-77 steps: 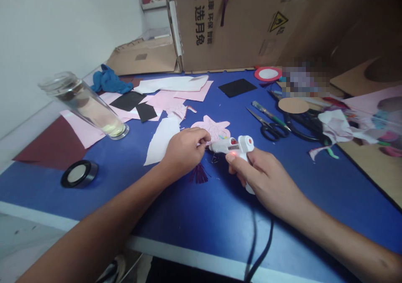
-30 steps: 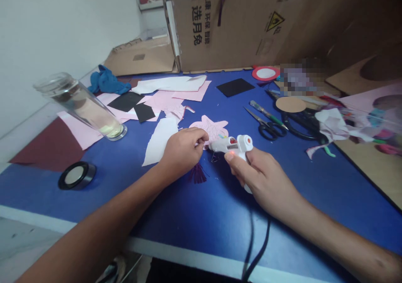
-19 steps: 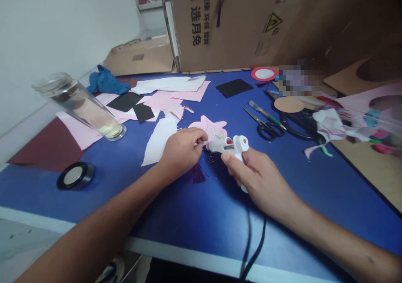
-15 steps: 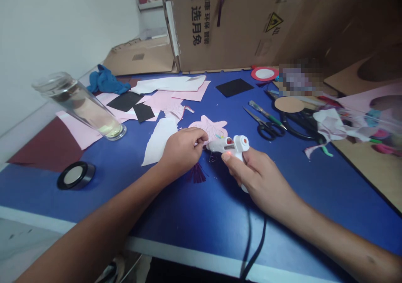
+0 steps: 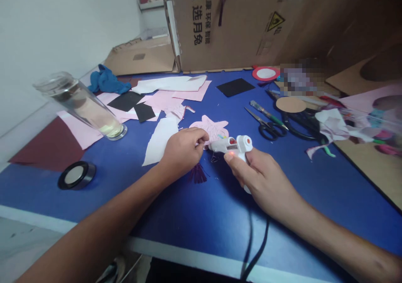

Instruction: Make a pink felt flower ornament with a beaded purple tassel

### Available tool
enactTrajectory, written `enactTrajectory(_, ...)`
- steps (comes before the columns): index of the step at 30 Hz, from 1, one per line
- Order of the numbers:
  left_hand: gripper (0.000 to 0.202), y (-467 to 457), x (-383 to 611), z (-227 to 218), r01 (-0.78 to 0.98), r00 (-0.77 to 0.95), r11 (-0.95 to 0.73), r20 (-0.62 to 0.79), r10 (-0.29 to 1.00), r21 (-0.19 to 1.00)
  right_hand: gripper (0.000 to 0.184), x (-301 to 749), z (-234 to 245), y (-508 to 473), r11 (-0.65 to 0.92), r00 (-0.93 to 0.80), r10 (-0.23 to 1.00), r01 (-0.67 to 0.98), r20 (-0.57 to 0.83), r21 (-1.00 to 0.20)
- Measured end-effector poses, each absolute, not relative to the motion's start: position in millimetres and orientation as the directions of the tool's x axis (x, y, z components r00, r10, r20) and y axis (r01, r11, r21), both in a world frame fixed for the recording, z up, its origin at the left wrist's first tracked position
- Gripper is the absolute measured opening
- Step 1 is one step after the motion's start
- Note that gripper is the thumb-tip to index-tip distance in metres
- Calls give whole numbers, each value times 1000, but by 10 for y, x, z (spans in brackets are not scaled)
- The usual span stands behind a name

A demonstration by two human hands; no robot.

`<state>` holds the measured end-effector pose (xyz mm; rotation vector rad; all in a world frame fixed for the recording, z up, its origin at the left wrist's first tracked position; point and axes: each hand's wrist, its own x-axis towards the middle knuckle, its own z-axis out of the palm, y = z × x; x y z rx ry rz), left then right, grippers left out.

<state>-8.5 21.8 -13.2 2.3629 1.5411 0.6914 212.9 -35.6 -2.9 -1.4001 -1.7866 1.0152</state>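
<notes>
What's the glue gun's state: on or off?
On, it appears: a red light glows on the glue gun beside the right hand.

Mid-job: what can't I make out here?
Head view:
What the left hand holds, if anything: hidden inside its grip.
Handle of the glue gun: mostly behind the right hand.
End of the black cord: cut off by bottom edge.
Things just right of the red-rimmed disc: pixelated.

Bottle [image 5: 89, 108] left on table [image 5: 185, 220]; scissors [image 5: 270, 130] right of glue gun [image 5: 233, 146]; cardboard box [image 5: 240, 36] behind.
</notes>
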Motion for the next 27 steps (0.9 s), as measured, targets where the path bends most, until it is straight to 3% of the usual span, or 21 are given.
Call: enactTrajectory(27, 25, 215, -88, -141, 795, 340, -431, 274, 899, 427, 50, 2136, 9, -407, 108, -170, 985, 507, 24, -855)
